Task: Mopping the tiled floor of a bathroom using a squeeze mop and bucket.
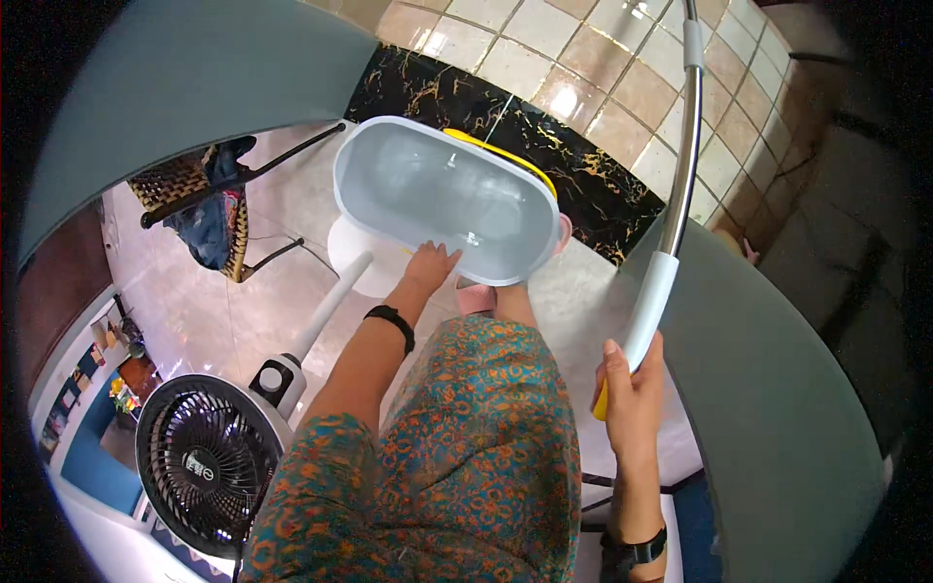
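A grey oval bucket (447, 194) stands on the floor in front of me, against the black marble step. Its inside shows, pale and shiny. With my left hand (431, 266) I grip its near rim, fingers curled over the edge. My right hand (633, 394) is wrapped round the light grey grip of a long metal pole (687, 146) with a yellow end. The pole slants up and away, and its far end is cut off by the picture's edge, so what it carries is hidden. A yellow curved edge (505, 157) shows behind the bucket.
On the left stands a fan (206, 464) with a black grille, its white pole (330, 306) running to a round base (362, 260). Farther left is a woven chair (199, 199) with dark cloth on it. Grey walls (758, 389) flank both sides; tiled floor (603, 73) lies beyond the step (428, 92).
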The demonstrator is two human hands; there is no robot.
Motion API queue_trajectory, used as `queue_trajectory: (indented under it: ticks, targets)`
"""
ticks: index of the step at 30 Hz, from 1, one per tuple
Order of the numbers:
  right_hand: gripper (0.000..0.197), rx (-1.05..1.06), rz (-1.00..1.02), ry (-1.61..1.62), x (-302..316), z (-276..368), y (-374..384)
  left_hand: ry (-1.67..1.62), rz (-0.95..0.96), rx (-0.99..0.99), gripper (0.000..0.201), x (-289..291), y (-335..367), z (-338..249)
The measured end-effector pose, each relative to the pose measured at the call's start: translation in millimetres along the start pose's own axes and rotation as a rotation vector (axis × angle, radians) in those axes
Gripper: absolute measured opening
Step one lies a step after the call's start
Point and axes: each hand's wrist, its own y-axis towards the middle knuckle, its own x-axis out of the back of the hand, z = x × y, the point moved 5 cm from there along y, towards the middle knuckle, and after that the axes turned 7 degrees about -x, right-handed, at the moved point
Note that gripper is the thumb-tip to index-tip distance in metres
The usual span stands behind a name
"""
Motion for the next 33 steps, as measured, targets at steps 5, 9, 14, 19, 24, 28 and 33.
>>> queue_trajectory:
  ticks: [5, 9, 14, 19, 24, 28, 33]
  targets:
    - [0.035, 0.052, -0.013, -0.001, 1, -12, -35, -0.336, 0.035, 0.15, 0.071, 77, -1, -1]
    - [0.037, 0.012, 0.017, -0.043, 7, -36, -87, -0.512, -0.478, 0.196, 0.074, 164, -1, -26]
    - [0.042, 0.08, 0.04, -0.135, 17, -89, -161, -0.464, -0.788, 0.007, 0.073, 305, -10, -104]
    - [0.043, 0.031, 0.058, -0.243, 46, -116, -239, -0.196, -0.896, -0.387, 0.052, 386, -48, -181]
    - [0.042, 0.056, 0.077, -0.277, 79, -140, -293, -0.096, -0.615, -0.53, 0.027, 371, -68, -238]
    - [0.04, 0.008, 0.038, -0.25, 116, -192, -320, -0.099, -0.562, -0.553, 0.022, 372, -88, -280]
    - [0.051, -0.077, -0.114, -0.203, 166, -233, -361, -0.089, -0.567, -0.602, 0.024, 363, -97, -342]
